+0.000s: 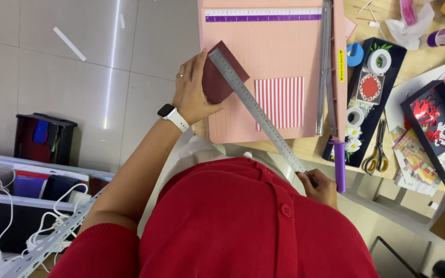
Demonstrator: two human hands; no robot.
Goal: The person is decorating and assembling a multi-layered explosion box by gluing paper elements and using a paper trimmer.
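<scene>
Red knitted cardigan with a round button (286, 210) fills the bottom of the view, right under the camera, and both arms reach out from it. Over on the person's right hand (319, 186), low by the table edge, the fingers are curled shut around the near end of a long steel ruler (256, 109), which runs diagonally up and away across the board. Up at the far end, the left hand (194, 90), white smartwatch (173, 117) on the wrist, is pressing with a flat palm and spread fingers on a dark maroon card rectangle (217, 82), thumb tucked under the sheet's lower edge. That maroon card sits at the left edge of a pink paper trimmer board (269, 46), partly overhanging it, with the ruler's tip lying across the card's right side. Just beside the ruler, further right on the board, lies a red-and-white striped paper square (280, 102), apart from the maroon piece. Along the board's right side runs the grey cutting arm with a purple handle (339, 164). Beyond it, a long black tray (397, 51) holds tape rolls and paper flowers, and yellow-handled scissors (378, 152) rest on the wooden table (418, 64).
</scene>
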